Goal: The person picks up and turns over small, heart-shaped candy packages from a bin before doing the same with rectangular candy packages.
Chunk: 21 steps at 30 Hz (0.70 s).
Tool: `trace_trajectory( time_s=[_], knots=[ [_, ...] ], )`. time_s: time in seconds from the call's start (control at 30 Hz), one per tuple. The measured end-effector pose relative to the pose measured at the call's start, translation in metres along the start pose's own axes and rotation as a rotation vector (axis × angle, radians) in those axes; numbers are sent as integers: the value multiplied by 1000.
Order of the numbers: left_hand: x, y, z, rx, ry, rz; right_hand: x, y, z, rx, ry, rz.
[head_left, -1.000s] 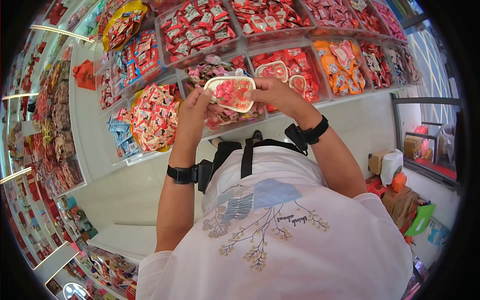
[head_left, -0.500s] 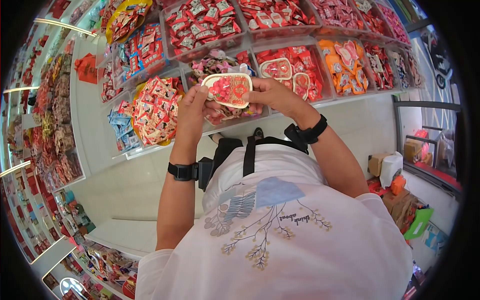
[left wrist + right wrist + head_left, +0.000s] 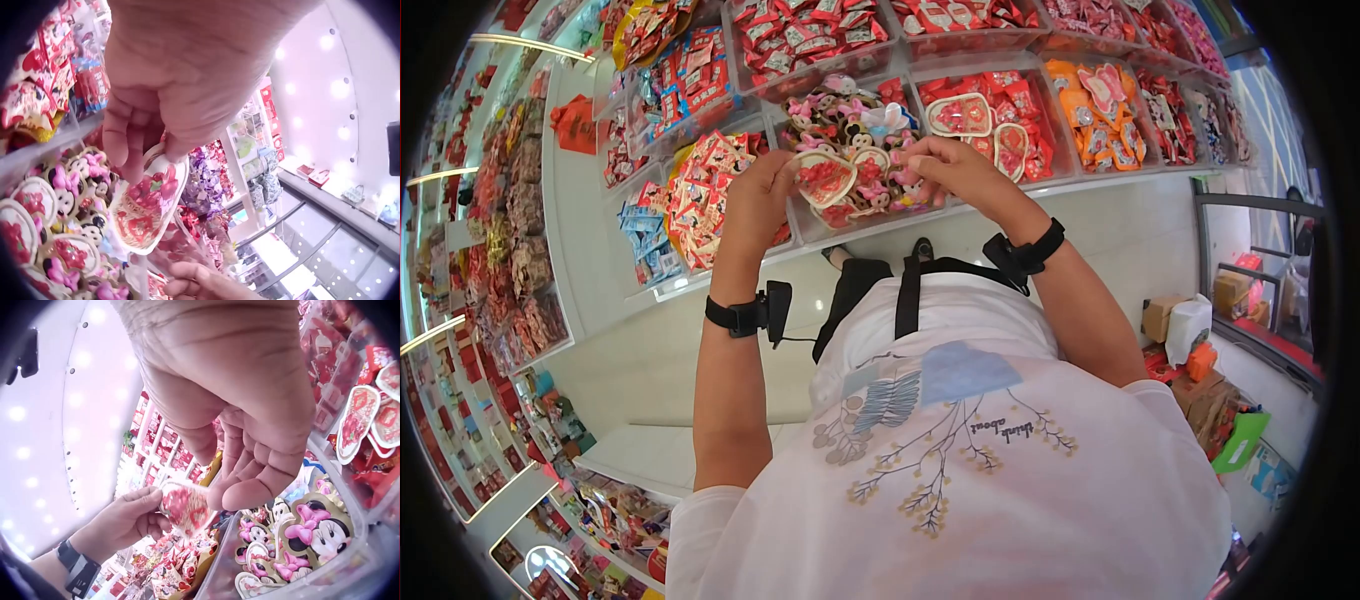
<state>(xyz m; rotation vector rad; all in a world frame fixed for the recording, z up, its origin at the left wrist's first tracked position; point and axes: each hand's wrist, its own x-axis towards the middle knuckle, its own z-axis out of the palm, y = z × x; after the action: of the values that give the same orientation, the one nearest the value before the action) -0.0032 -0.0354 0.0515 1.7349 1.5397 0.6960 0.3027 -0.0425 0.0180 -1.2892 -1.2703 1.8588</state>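
Observation:
My left hand (image 3: 750,205) pinches a white-rimmed oval packet (image 3: 825,180) with a red fruit print between thumb and fingers, over a clear bin. In the left wrist view the packet (image 3: 147,212) hangs tilted from the fingertips. To the right, my right hand (image 3: 975,182) hovers with loosely bent fingers, apart from the packet and holding nothing. Mouse-face packets with pink bows (image 3: 319,531) fill the bin below, with more fruit-print packets (image 3: 69,253) lying among them.
Right of that bin, another holds red packets with fruit-print ones (image 3: 960,115) on top; orange packets (image 3: 1105,130) lie farther right. Cream-and-red packets (image 3: 710,200) are heaped on the left. Clear bin walls (image 3: 359,515) divide them. More filled bins stand behind.
The packet was held in both hands; the right hand has let go and moved right. The left hand has shifted left with the packet, uncovering the mouse-face packets below.

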Motion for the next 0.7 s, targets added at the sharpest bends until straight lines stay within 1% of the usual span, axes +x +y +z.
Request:
trace_trajectory(
  time_s=[0.03, 0.13, 0.23, 0.33, 0.43, 0.53, 0.63, 0.7],
  knots=[
    [-1, -6, 0, 82, -22, 48, -1, 1, -1, -7, 6, -2],
    [-12, -14, 3, 257, -57, 76, -2, 10, -2, -53, -25, 24],
    [-20, -14, 5, 305, -69, 117, -2, 11, 1, -99, -55, 59],
    [-26, -11, 4, 316, -144, 140, -2, 15, 3, -102, -69, 74],
    [-31, -26, 10, 320, -143, 228, -2, 15, 6, -99, -70, 79],
    [-35, -34, 18, 358, -177, 176, -2, 15, 6, -96, -73, 90],
    [-31, -46, 23, 408, -216, 177, 0, 18, 8, -100, -84, 92],
    [-28, -55, 28, 404, -201, 195, 2, 21, 9, -105, -85, 100]
  ],
)
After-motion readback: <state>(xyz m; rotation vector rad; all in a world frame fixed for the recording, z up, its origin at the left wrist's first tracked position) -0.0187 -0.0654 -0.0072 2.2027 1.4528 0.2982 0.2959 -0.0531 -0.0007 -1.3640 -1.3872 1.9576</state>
